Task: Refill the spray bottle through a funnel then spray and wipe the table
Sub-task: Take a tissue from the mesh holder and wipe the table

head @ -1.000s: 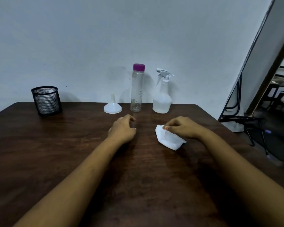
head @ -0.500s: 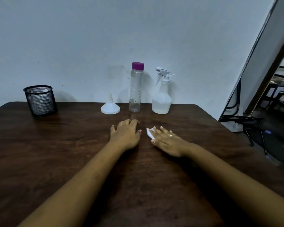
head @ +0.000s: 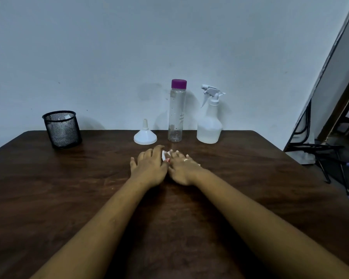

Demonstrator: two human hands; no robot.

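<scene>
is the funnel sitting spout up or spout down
Spout up: the funnel rests on its wide rim on the table, tube pointing upward.

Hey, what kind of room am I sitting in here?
Probably a plain office or study room: a wooden table against a bare wall, a black mesh pen holder on it, and metal furniture legs on the floor at right.

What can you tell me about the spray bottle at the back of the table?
The spray bottle looks like translucent white plastic, with a wide rounded body, a narrow neck and a pale trigger head screwed on, its nozzle pointing left. It appears partly filled with clear liquid. It stands upright at the back of the table by the wall, just right of the purple-capped bottle, apart from it. Only the table touches it.
</scene>
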